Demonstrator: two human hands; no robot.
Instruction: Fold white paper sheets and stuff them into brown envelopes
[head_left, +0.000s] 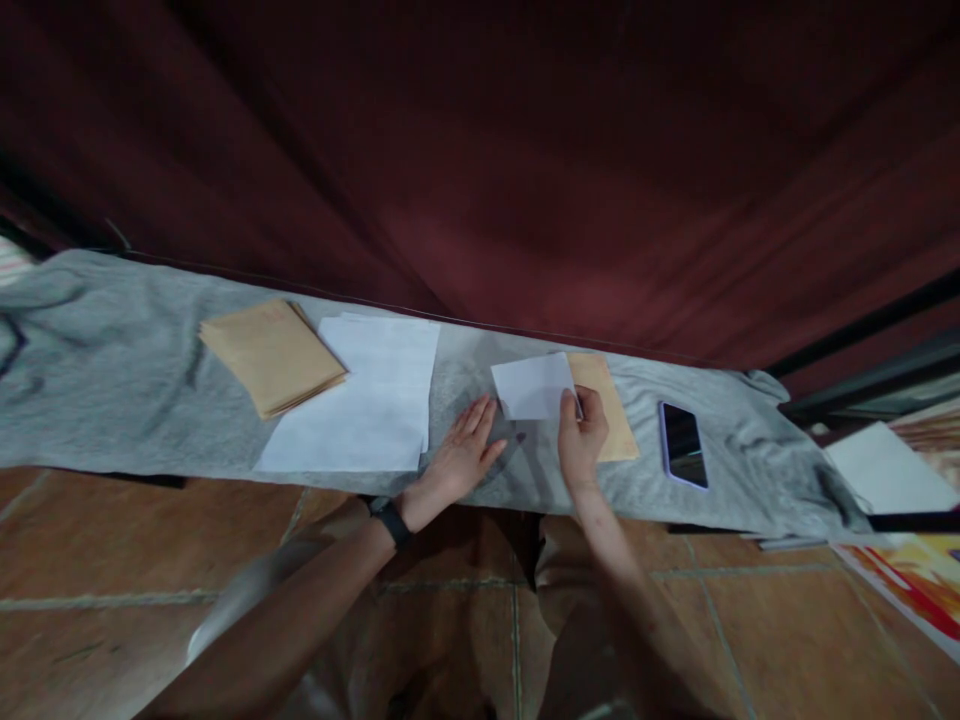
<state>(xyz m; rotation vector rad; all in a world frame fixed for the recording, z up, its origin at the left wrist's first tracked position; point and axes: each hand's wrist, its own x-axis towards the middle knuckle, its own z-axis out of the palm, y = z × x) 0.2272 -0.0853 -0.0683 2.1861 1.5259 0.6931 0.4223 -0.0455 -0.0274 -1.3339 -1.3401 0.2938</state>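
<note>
Paper (531,388) over the worktop (469,362), by the brown env. (613,415), is pinched at its right edge in my R fingers (591,402), L fingers (474,416) spread, nothing held; prob. light, bendy & easily creased, so best gripped by the edges.

Dark red fabric (480,180) fills the far side in soft folds, its upper part sunk in shadow. A long, narrow grey-draped surface (97,380) runs across above brown floor tiles (105,540) (pale grout lines (112,601) divide them), and black bars (900,311) slant at the right edge.
</note>
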